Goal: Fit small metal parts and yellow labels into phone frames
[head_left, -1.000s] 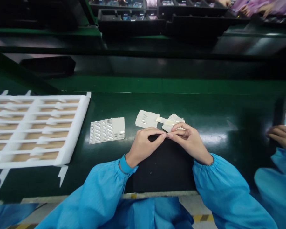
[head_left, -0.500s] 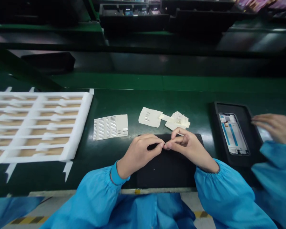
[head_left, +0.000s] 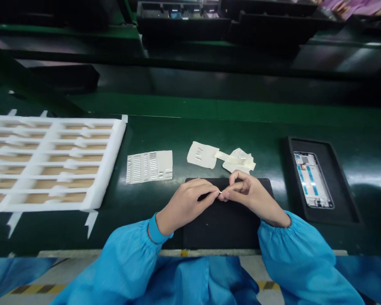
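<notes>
A: What were the hands doing?

B: Pinching. The left hand (head_left: pixel 186 206) and right hand (head_left: pixel 252 195) met fingertip to fingertip, holding a pale sliver (head_left: pixel 220 192) (too small to tell what it was) above a black mat (head_left: pixel 228 233).

A: What was around them?

B: On the green surface (head_left: pixel 152 216): a sheet of small strips (head_left: pixel 149 167) to the left, crumpled film (head_left: pixel 239 161) just ahead, and a peeled backing sheet (head_left: pixel 203 154) beside that. Further right, a phone frame (head_left: pixel 313 180) lay in a black tray (head_left: pixel 292 180).

A: Failure modes?

B: Likely a dropped sliver, if either pinch slackened; it would be hard to spot against the dark mat. If it was adhesive, it could have stuck to a fingertip or the nearby film. Moving it across the surface also risked losing it.
</notes>
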Motion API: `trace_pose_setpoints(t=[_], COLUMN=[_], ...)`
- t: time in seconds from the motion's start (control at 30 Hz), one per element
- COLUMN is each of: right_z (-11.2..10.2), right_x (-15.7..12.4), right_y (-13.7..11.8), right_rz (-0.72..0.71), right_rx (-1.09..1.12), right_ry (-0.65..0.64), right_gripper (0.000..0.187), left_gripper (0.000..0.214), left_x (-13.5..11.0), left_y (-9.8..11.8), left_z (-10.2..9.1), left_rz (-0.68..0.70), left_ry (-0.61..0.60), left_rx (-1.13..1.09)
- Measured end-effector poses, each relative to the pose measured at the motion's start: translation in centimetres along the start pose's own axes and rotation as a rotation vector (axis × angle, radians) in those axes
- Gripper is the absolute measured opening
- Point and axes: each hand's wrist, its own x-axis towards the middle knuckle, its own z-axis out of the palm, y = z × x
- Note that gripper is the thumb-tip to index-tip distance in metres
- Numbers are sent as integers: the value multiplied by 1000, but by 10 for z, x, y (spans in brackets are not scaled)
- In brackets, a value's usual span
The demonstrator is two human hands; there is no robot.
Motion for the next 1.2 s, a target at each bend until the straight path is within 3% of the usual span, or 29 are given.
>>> trace_pose_setpoints(t=[0.43,0.67,0.87,1.07,1.2], right_z=[-3,1,11,21,27], right_x=[2,2,3,11,15], right_y=[1,6,7,7,4], right_rz=[7,-111,-318,-723,-764], right_rx=[-1,-152,-480,-801,-823], right_ry=[-38,29,189,291,297], right_gripper=[36,29,15,11,12], left_gripper=[13,10,13,13,13], left_x=[0,1,2,3,2], left_y=[-2,0,-2,-5,-5], left_z=[1,2,2,0,-2], left_rz=[-31,-126,-188,-359,-326], left_ry=[-28,41,152,243,296], left_rx=[-35,-73,-63,-369,-330])
